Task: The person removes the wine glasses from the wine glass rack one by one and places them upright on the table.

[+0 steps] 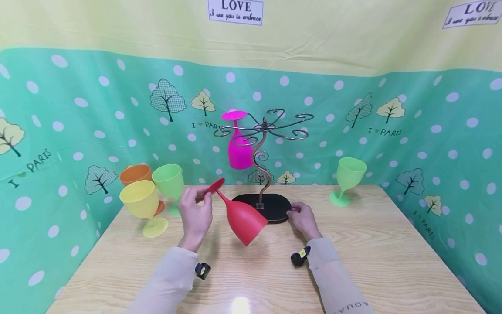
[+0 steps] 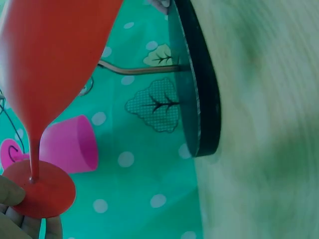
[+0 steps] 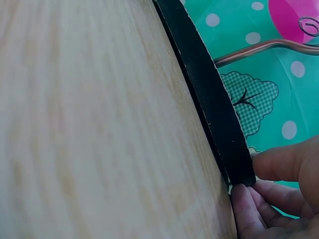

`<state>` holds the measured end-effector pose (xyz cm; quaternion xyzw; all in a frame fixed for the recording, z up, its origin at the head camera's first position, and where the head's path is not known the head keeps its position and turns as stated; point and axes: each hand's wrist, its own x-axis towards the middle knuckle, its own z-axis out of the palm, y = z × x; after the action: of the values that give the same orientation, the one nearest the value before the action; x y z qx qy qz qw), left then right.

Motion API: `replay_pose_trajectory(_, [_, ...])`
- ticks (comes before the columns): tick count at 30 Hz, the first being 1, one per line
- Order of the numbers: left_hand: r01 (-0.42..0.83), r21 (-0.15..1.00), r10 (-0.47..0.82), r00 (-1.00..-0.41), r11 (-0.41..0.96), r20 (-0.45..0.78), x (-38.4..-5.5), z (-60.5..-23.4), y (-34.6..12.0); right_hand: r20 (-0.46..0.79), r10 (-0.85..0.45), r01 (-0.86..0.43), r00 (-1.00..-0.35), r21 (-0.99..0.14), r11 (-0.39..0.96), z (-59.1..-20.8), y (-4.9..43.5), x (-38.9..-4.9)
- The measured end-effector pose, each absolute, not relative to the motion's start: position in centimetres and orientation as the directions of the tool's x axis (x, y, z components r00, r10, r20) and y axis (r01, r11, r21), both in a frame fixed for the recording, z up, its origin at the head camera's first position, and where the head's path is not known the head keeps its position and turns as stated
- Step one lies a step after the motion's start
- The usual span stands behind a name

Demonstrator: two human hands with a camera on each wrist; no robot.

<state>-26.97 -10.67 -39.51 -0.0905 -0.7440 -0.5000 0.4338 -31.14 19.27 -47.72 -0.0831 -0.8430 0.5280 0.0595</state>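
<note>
Tilted with its bowl down to the right, a red goblet [image 1: 244, 220] hangs above the table in front of the rack. My left hand [image 1: 197, 216] pinches its round foot [image 2: 42, 191] between thumb and fingers. The metal rack [image 1: 263, 174] has several curled arms and a black oval base [image 1: 276, 208]. At the right end of that base, my right hand [image 1: 303, 220] grips the edge, thumb on top and fingers against the side and underneath [image 3: 249, 206]. A magenta goblet [image 1: 240, 152] hangs upside down from an arm on the rack's left.
On the left of the wooden table [image 1: 353, 261] stand a yellow goblet [image 1: 137, 199], an orange goblet [image 1: 135, 174] and a green goblet [image 1: 168, 181]. Another green goblet [image 1: 350, 174] stands at the back right. A patterned curtain [image 1: 306, 83] surrounds the table's back and sides.
</note>
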Motion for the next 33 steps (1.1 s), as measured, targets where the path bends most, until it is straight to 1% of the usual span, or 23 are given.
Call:
replay_pose_trajectory(4, [0.554, 0.691, -0.319, -0.623, 0.465, 0.714, -27.0, -40.5, -10.4, 0.012, 0.205, 0.078, -0.979, -0.903, 0.423, -47.7, 19.2, -31.1])
replay_pose_trajectory(11, [0.564, 0.715, -0.349, -0.627, 0.413, 0.696, -27.0, -42.1, -9.7, -0.017, 0.227, 0.109, -0.974, -0.911, 0.398, -47.1, 19.2, -30.9])
replay_pose_trajectory(15, [0.560, 0.726, -0.361, -0.632, 0.398, 0.685, -27.1, -42.6, -9.4, -0.011, 0.226, 0.098, -0.974, -0.920, 0.379, -46.4, 19.3, -30.8])
replay_pose_trajectory(20, [0.553, 0.738, -0.369, -0.641, 0.386, 0.673, -27.1, -43.0, -9.2, 0.098, 0.202, -0.011, -0.974, -0.920, 0.393, -44.5, 19.2, -30.4])
replay_pose_trajectory(25, [0.542, 0.755, -0.385, -0.650, 0.369, 0.655, -27.2, -43.3, -9.1, 0.219, 0.181, -0.129, -0.959, -0.904, 0.407, -41.9, 18.7, -29.3])
replay_pose_trajectory(29, [0.522, 0.773, -0.400, -0.662, 0.360, 0.633, -27.2, -43.4, -9.1, 0.304, 0.164, -0.209, -0.938, -0.877, 0.433, -40.2, 18.3, -28.0])
replay_pose_trajectory(33, [0.492, 0.797, -0.411, -0.684, 0.351, 0.603, -27.2, -43.4, -9.0, 0.408, 0.124, -0.309, -0.904, -0.827, 0.470, -39.1, 18.0, -26.4])
